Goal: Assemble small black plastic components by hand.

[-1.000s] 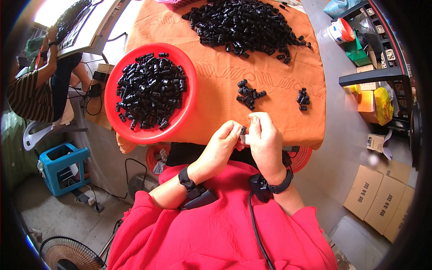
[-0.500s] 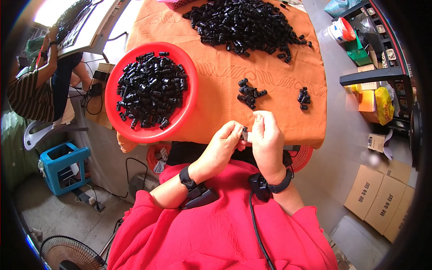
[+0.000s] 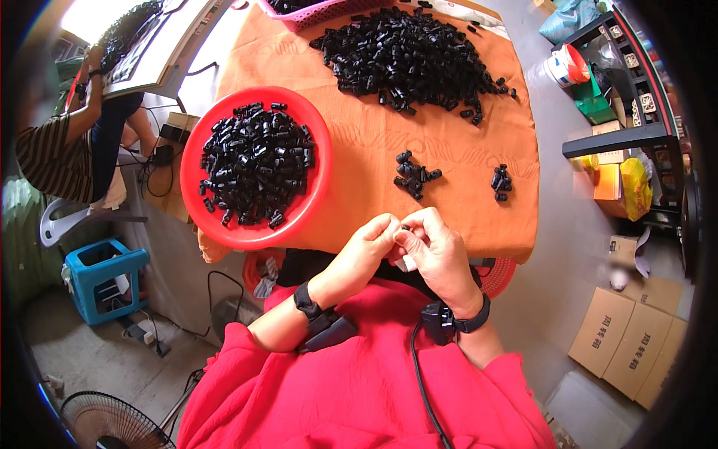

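Just off the near edge of the orange-covered table, my two hands meet with their fingers closed together. A small black plastic piece shows between the fingertips of my left hand and my right hand; both pinch at it. Below it a small white piece peeks out by the right fingers; its kind cannot be made out. Past my hands lie a small cluster of black plastic pieces and, farther right, a smaller cluster. At the left stands a red basin filled with similar black pieces.
A large heap of black pieces covers the far part of the table, beside a pink basket. Blue stool and fan stand left. Shelving and cartons line the right. Another person works at far left.
My right hand has turned, its thumb and fingers now folded in over the black piece against my left fingertips. The view has shifted slightly, showing more of the pink basket.
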`<action>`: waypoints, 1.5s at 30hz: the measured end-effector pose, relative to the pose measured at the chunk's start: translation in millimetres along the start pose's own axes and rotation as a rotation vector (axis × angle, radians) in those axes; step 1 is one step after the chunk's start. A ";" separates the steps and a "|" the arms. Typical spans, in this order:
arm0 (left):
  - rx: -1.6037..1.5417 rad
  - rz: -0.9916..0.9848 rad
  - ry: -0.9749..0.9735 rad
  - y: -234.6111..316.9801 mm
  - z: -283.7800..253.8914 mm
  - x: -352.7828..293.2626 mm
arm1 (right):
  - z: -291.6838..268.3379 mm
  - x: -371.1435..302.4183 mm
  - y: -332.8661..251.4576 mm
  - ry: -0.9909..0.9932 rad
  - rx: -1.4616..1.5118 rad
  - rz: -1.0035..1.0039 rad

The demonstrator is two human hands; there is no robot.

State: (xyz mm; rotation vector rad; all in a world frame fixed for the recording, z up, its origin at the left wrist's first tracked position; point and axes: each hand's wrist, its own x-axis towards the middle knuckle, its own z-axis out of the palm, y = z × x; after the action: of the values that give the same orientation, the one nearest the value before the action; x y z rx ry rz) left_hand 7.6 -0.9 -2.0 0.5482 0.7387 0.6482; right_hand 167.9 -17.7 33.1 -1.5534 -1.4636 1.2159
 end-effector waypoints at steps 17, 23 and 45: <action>-0.447 -0.052 -0.116 31.7 -15.5 23.2 | -28.6 52.6 28.5 0.330 -0.653 -0.219; -0.002 0.019 0.209 39.0 -6.1 49.4 | -25.8 60.5 23.0 0.197 -0.810 -0.134; 1.353 0.426 0.507 34.3 -4.0 64.8 | -16.3 60.7 31.1 0.216 -0.406 -0.226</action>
State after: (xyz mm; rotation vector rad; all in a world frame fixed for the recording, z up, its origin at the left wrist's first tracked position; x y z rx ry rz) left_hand 29.7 68.6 -10.1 1.8582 1.5492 0.6116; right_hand 190.2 39.4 -0.9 -1.6598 -1.7562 0.6237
